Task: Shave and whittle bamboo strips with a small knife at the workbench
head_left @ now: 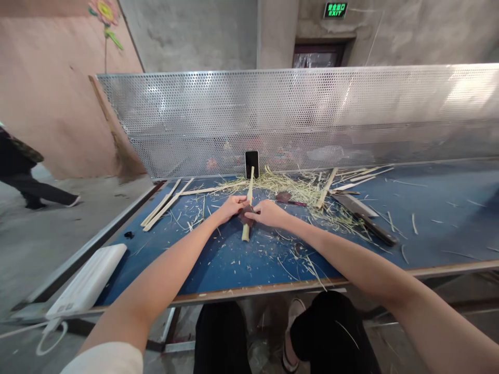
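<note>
**Both hands on a bamboo stick, mid-table**

The bamboo stick lies on the blue table, w/ its lower end toward the person and its top pointing at the far screen. The left hand is clenched round it about halfway up. The right hand is curled tight on a dark reddish piece pressed vs. the stick. Can't tell what that piece is.

Just behind the hands is a heap of pale shavings, and more bits are scattered over the tabletop. A phone stands upright against the perforated metal screen. To the right lies a cleaver, and long split strips lie to the left. A white box sits at the near left corner.

Off to the left another person is walking on the concrete floor, well apart from the table.
</note>
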Tool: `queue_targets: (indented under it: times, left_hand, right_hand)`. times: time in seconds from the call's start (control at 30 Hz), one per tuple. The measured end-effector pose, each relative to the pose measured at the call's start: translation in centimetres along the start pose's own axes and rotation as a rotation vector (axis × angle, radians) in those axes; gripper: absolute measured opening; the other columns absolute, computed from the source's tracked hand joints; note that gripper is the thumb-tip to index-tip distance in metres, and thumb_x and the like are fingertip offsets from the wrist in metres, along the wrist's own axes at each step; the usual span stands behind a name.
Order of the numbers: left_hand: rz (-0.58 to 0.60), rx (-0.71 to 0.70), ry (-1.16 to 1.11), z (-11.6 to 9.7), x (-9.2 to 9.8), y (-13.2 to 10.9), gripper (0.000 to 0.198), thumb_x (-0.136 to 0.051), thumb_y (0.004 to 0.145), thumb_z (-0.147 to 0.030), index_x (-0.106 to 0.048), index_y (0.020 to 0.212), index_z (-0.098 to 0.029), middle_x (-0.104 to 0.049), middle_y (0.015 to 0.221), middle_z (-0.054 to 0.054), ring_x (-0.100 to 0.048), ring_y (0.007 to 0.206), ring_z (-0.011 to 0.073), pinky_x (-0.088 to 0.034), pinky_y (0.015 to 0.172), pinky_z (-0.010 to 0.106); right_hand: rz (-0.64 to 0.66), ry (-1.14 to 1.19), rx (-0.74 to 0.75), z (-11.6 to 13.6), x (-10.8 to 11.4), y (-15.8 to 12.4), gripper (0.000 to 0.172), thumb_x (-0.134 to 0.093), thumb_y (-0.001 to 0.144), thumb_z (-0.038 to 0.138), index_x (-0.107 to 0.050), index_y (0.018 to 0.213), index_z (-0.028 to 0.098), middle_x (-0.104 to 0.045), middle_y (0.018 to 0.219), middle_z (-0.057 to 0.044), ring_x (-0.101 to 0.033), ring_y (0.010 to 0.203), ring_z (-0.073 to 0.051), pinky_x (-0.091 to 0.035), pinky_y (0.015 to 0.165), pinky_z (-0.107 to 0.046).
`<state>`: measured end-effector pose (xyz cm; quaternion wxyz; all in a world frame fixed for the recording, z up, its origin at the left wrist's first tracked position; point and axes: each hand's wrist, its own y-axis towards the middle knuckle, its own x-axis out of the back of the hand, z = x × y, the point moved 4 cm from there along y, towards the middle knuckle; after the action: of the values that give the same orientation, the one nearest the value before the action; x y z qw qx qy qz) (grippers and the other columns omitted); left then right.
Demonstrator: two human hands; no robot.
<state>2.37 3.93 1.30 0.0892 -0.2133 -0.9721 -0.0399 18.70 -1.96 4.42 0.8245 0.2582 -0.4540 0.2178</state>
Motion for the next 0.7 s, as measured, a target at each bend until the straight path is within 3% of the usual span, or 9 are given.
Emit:
queue_targets:
  times: [0.13, 0.3, 0.47, 0.63, 0.7]
  left_hand:
    - [0.037, 0.007, -0.010, 0.1, -0.2, 0.1, 0.056, -0.083, 0.080, -0.046, -0.077, 0.122, -0.010, -0.074, 0.083, 0.008, -0.041, 0.053, 0.0081, -0.024, 0.054, 0.025]
    - [0.044, 0.018, 0.054, -0.1, -0.4, 0.0, 0.048, -0.079, 0.082, -0.044, -0.078, 0.117, -0.011, -0.072, 0.076, 0.005, -0.050, 0.057, 0.0115, -0.031, 0.056, 0.024]
    - [0.010, 0.008, 0.165, -0.3, -0.7, -0.2, 0.038, -0.076, 0.079, -0.041, -0.082, 0.103, -0.012, -0.072, 0.076, 0.003, -0.054, 0.063, 0.0131, -0.036, 0.060, 0.024]
    - [-0.023, 0.030, 0.190, -0.3, -0.6, -0.3, 0.036, -0.075, 0.077, -0.041, -0.083, 0.098, -0.013, -0.069, 0.069, 0.001, -0.051, 0.059, 0.0126, -0.034, 0.056, 0.024]
    - [-0.013, 0.026, 0.176, -0.3, -0.6, -0.3, 0.036, -0.077, 0.076, -0.042, -0.083, 0.095, -0.012, -0.070, 0.070, 0.002, -0.052, 0.061, 0.0131, -0.036, 0.057, 0.024]
  right_hand:
    - [0.134, 0.066, 0.162, 0.9, -0.5, -0.3, 0.059, -0.067, 0.098, 0.042, -0.034, 0.054, 0.019, -0.032, 0.050, 0.007, -0.026, 0.052, -0.009, -0.020, 0.055, -0.031]
    - [-0.046, 0.002, -0.038, -0.3, 0.1, 0.1, 0.058, -0.064, 0.100, 0.038, -0.039, 0.051, 0.019, -0.035, 0.048, 0.005, -0.030, 0.053, -0.010, -0.022, 0.057, -0.031]
    - [0.104, 0.074, 0.168, 0.7, -0.7, -0.1, 0.051, -0.064, 0.099, 0.038, -0.051, 0.054, 0.017, -0.047, 0.052, 0.003, -0.034, 0.053, -0.009, -0.024, 0.057, -0.029]
    - [-0.014, 0.037, 0.012, 0.6, -0.2, -0.2, 0.054, -0.064, 0.099, 0.032, -0.043, 0.051, 0.018, -0.037, 0.047, 0.005, -0.030, 0.052, -0.009, -0.023, 0.058, -0.030]
    - [0.027, 0.053, 0.056, 0.9, -0.4, -0.3, 0.054, -0.064, 0.099, 0.033, -0.041, 0.051, 0.018, -0.037, 0.048, 0.006, -0.030, 0.052, -0.009, -0.023, 0.057, -0.029]
